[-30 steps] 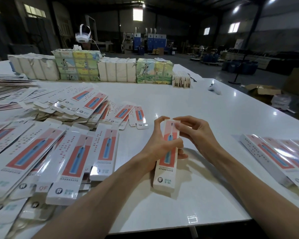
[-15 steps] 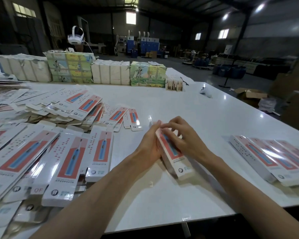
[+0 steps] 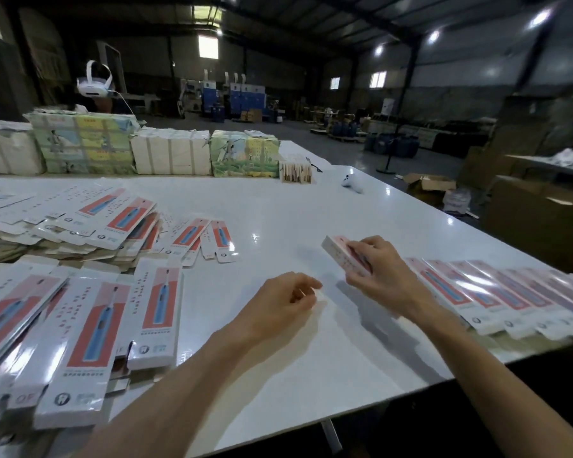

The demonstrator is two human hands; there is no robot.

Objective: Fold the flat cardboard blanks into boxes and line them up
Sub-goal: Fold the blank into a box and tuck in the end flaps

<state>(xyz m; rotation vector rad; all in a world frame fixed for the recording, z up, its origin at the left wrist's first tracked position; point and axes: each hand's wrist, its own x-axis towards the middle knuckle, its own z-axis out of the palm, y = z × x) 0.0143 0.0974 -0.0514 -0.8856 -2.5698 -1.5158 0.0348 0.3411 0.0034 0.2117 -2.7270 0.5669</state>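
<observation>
Fingers (image 3: 371, 243) and thumb of the right hand (image 3: 386, 276) are curling round a long, narrow, white-and-pink folded cardboard box (image 3: 339, 254), gripping its near part and holding it tilted over the glossy white table (image 3: 278, 206). The box is sitting just beside the left end of a row of matching folded boxes (image 3: 483, 294), which are lying side by side along the table's right edge. The left hand (image 3: 275, 307) is hovering over bare tabletop, its fingers (image 3: 303, 285) loosely curled and holding nothing. Flat printed cardboard blanks (image 3: 93, 328) are lying heaped across the table's left.
</observation>
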